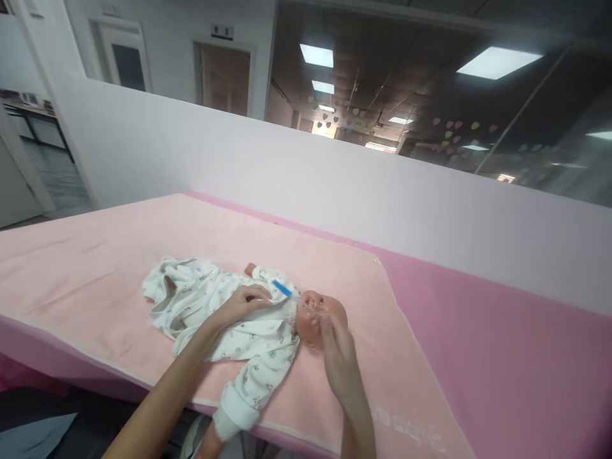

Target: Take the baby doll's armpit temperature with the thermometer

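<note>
A baby doll (pixel 248 325) in a white printed sleepsuit lies on its back on a pale pink towel (pixel 119 255), its head (pixel 321 317) toward the right. My left hand (pixel 241 303) rests on the doll's chest with fingers curled, pinching a thin stick with a blue end (pixel 282 288) near the collar. My right hand (pixel 337 357) reaches over the doll's head, its fingertips touching the face beside the cheek; the fingers are held together and anything in them is too small to name.
The towel covers a deeper pink table surface (pixel 502 357) that runs right. A white partition wall (pixel 335 185) stands right behind the table, with dark glass above. The table's front edge lies close to my arms; one doll sleeve hangs over it.
</note>
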A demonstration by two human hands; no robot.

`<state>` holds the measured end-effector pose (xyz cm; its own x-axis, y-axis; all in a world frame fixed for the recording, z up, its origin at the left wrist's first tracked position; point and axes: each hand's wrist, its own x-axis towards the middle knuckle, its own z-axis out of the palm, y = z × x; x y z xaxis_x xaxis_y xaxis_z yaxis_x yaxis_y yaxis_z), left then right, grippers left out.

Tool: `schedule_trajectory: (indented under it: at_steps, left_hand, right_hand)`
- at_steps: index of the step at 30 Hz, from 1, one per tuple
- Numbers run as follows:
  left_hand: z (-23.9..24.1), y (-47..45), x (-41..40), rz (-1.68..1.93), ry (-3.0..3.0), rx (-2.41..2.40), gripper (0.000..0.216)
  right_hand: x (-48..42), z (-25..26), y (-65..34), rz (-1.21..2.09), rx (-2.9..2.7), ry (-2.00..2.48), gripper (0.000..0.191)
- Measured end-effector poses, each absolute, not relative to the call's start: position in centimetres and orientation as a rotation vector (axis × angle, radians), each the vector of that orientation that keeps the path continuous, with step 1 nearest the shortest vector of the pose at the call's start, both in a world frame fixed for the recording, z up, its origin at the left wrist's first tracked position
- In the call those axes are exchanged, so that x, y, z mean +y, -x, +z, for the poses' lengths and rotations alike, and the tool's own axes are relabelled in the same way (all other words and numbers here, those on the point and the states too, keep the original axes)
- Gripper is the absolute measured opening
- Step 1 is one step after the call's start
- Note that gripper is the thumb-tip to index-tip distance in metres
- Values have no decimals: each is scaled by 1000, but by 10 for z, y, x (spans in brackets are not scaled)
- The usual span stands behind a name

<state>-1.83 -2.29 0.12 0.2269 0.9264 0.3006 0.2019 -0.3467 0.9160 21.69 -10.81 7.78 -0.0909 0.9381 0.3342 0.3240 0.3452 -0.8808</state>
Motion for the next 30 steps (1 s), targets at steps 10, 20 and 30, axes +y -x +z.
schedule_trajectory:
  at_steps: [10, 20, 30]
  left_hand:
    - [5, 18, -30, 1112, -1727, 1170, 28]
    - [-1, 18, -24, 1144, -1747, 1116, 24]
    - [1, 16, -28, 1127, -1664, 1204, 27]
  right_hand:
    - [-112, 84, -194, 848, -1645, 968, 25]
    - [-110, 88, -190, 721, -1684, 1016, 29]
    - [-108, 87, -190, 794, -1716, 1027, 26]
